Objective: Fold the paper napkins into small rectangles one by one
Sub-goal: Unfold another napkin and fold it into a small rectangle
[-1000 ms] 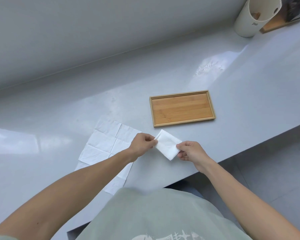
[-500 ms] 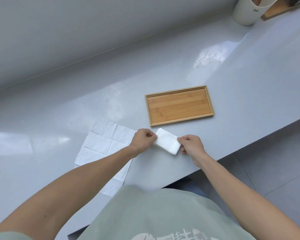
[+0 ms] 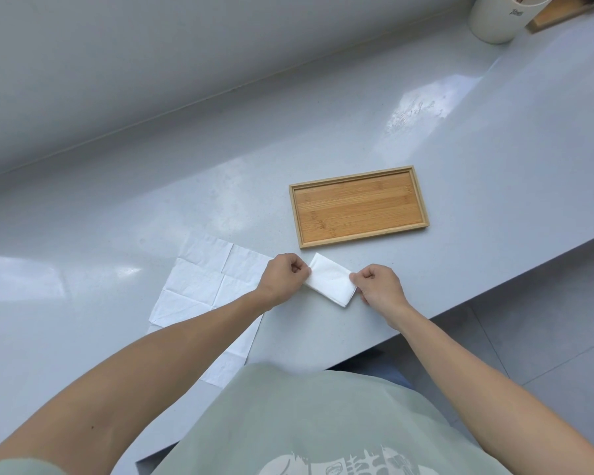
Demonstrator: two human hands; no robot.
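A white paper napkin folded into a small rectangle [image 3: 329,282] lies flat on the grey counter near its front edge. My left hand [image 3: 283,277] pinches its left end and my right hand [image 3: 379,286] pinches its right end. Left of my hands, an unfolded white napkin [image 3: 203,282] with crease lines lies spread on the counter, partly hidden under my left forearm. An empty bamboo tray [image 3: 357,207] sits just beyond the folded napkin.
The grey counter [image 3: 494,166] runs diagonally, its front edge dropping to a tiled floor at the right. A white cylindrical container [image 3: 494,18] and a wooden item [image 3: 556,12] stand at the far right corner. A wall rises behind the counter.
The folded napkin, held tilted above the counter a second ago, now lies pressed flat between both hands. The camera view has tilted down slightly.
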